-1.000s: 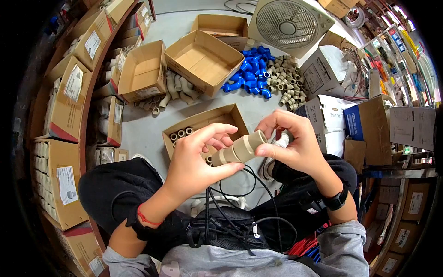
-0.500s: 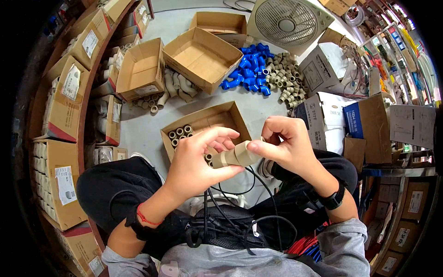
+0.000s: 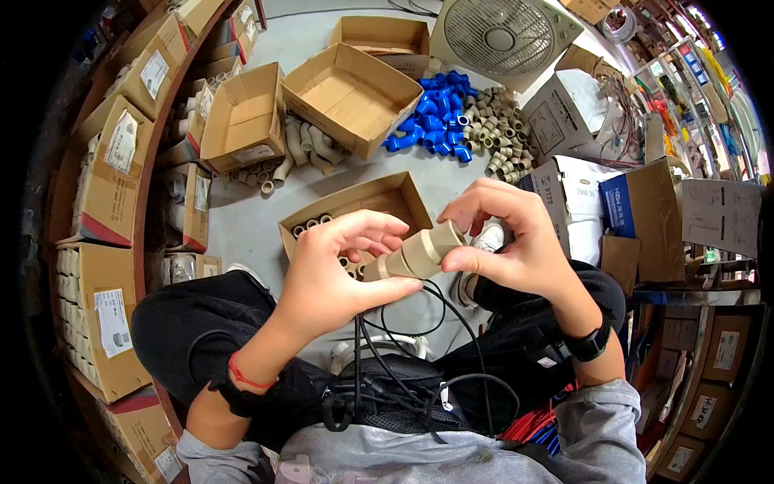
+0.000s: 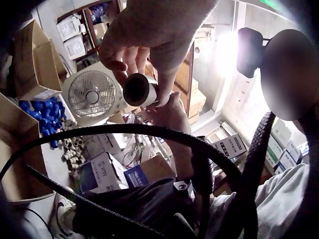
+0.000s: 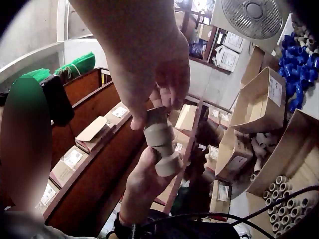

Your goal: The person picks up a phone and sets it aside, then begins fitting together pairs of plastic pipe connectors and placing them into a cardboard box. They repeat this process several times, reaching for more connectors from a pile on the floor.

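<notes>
In the head view, a pair of beige plastic pipe couplings (image 3: 418, 252), set end to end, is held at a slant between the two hands, right end higher. My left hand (image 3: 322, 270) grips the left end, thumb along the near side and fingers curled behind. On the other end, my right hand (image 3: 512, 234) pinches with its thumb below and fingers over the top. From the left wrist, one open round end of a coupling (image 4: 138, 90) shows dark inside. The right wrist view catches the couplings' stepped, wider collars (image 5: 168, 162) between both hands.
Just beyond the hands, an open cardboard box (image 3: 395, 198) contains upright beige couplings (image 5: 284, 204). Farther out lie blue fittings (image 3: 435, 117), more beige ones (image 3: 493, 129) and a box fan (image 3: 500, 40). Black cables (image 3: 442, 310) loop below the hands; loaded shelves line both sides.
The right hand's fingers, tucked at the couplings' right end half a second ago, now reach over it, with the thumb lower. That end has tipped up slightly, while the left hand keeps its grip.
</notes>
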`<move>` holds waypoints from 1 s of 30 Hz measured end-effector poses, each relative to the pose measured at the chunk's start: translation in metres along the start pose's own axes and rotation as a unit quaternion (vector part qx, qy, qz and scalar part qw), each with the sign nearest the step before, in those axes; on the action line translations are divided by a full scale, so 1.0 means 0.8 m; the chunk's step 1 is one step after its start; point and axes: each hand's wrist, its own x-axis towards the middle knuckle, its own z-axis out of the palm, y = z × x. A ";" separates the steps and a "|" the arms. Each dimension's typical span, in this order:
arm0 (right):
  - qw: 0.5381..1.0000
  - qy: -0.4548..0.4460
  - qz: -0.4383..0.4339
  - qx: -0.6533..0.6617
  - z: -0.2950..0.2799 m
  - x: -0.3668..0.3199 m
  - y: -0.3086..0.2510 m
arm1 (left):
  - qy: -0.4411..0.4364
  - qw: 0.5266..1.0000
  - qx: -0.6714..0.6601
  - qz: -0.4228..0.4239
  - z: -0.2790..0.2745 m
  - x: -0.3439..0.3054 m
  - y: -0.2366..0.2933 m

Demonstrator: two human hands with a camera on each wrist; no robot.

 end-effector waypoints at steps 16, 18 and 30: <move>0.967 0.056 0.140 0.205 0.003 -0.003 -0.002 | 0.003 0.957 -0.277 -0.089 -0.010 0.007 -0.011; 0.961 0.061 0.157 0.217 0.005 -0.003 0.000 | 0.040 0.921 -0.358 -0.144 -0.015 0.009 -0.014; 0.971 0.049 0.146 0.184 0.012 -0.004 -0.001 | 0.008 0.896 -0.424 -0.132 -0.013 0.009 -0.025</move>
